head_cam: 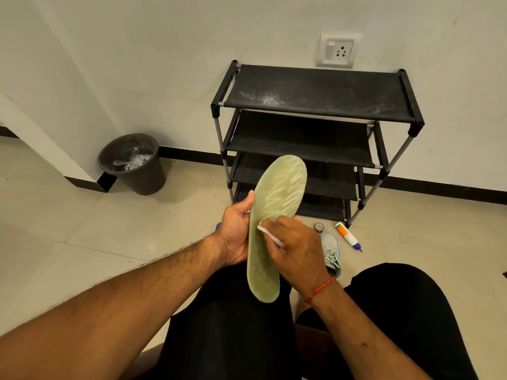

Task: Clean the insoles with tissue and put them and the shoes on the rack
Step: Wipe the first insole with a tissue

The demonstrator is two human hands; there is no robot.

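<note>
A pale green insole [279, 193] stands nearly upright in front of me, toe end up. My left hand [236, 234] grips its left edge, thumb on the front face. My right hand [296, 248] pinches a folded white tissue [267, 234] and presses it against the insole's middle. A light blue shoe [332, 253] with laces lies on the floor behind my right hand, partly hidden. The black shoe rack [318, 105] with several fabric shelves stands against the wall beyond; nothing lies on its shelves.
A dark bin [134, 165] with plastic inside sits by the wall at left. A white and orange glue bottle [347, 235] and a small round tin [318, 227] lie on the tiled floor near the rack's foot. My black-trousered knees fill the bottom.
</note>
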